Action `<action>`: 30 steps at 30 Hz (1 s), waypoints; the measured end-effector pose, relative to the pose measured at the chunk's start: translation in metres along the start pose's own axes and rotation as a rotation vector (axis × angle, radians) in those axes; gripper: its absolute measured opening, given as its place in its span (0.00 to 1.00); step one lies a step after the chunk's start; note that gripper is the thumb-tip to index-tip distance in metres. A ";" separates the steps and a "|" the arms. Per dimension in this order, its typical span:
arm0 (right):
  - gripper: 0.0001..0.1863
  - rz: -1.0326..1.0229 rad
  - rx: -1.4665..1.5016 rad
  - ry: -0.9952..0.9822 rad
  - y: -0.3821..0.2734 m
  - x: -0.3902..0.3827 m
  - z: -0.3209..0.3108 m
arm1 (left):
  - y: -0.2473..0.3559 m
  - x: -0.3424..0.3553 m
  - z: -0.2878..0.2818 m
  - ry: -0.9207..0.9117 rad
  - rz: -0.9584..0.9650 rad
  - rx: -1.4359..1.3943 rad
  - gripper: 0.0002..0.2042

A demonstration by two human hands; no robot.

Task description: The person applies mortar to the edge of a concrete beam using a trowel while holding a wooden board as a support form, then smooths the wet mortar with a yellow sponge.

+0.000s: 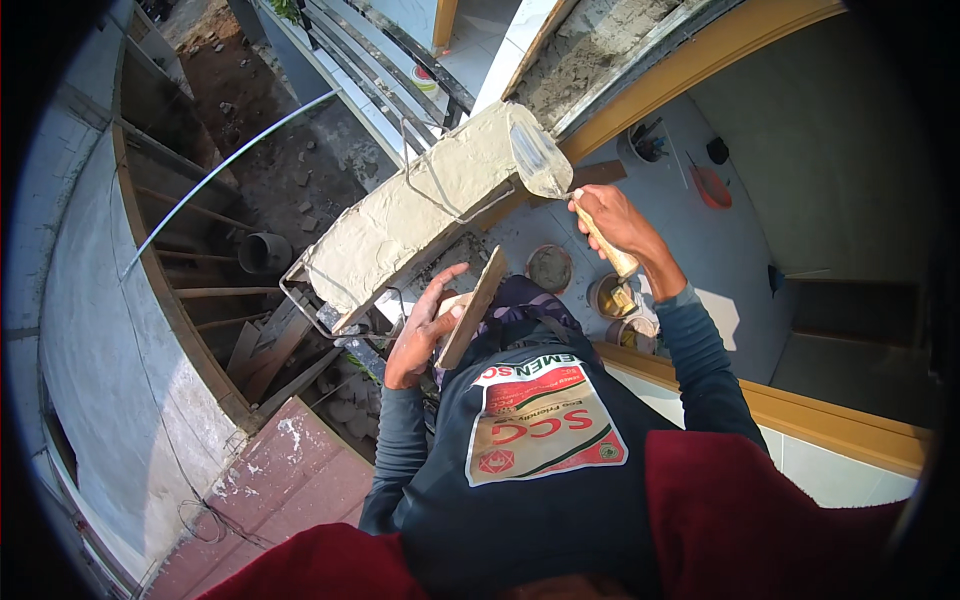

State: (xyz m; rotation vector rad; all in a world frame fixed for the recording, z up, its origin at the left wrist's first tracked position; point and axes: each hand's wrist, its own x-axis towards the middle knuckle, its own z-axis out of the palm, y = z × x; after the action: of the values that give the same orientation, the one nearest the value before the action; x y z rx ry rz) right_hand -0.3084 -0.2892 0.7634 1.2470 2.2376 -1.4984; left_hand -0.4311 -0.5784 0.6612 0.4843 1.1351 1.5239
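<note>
A long ledge coated in wet pale mortar (385, 225) runs slantwise ahead of me. My right hand (620, 225) is closed round the wooden handle of a trowel (540, 158). The trowel's metal blade, smeared with mortar, lies against the ledge's far right end. Nearer my body, my left hand (415, 340) holds a wooden float (474, 308) on edge, its fingers partly stretched out and its grip partly hidden. The float is apart from the mortar. Bent metal rod clamps (432, 190) hook over the ledge at its middle and near left end.
A yellow-brown frame (700, 72) curves past the right side. Below, buckets (549, 268) and a red basin (711, 188) stand on a pale floor. Dark metal rails (385, 75) lie behind the ledge. At left, a pale blue hose (225, 165) crosses above rubble and planks.
</note>
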 end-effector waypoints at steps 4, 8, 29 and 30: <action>0.17 0.041 0.079 0.034 0.012 -0.005 -0.002 | -0.003 0.001 0.000 0.008 -0.007 -0.013 0.32; 0.17 0.078 0.097 0.045 0.018 -0.012 -0.002 | -0.006 0.006 0.001 0.017 -0.037 -0.021 0.31; 0.21 -0.146 0.560 -0.240 0.044 -0.087 -0.011 | -0.012 0.079 0.065 -0.072 -0.137 -1.167 0.20; 0.21 -0.180 0.537 -0.315 0.041 -0.080 -0.011 | -0.009 0.087 0.065 -0.321 -0.026 -1.291 0.21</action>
State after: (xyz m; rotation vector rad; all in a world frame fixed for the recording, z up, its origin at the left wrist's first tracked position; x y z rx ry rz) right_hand -0.2255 -0.3180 0.7848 0.8418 1.8432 -2.2847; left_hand -0.3996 -0.4739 0.6596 -0.1860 -0.2026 1.7304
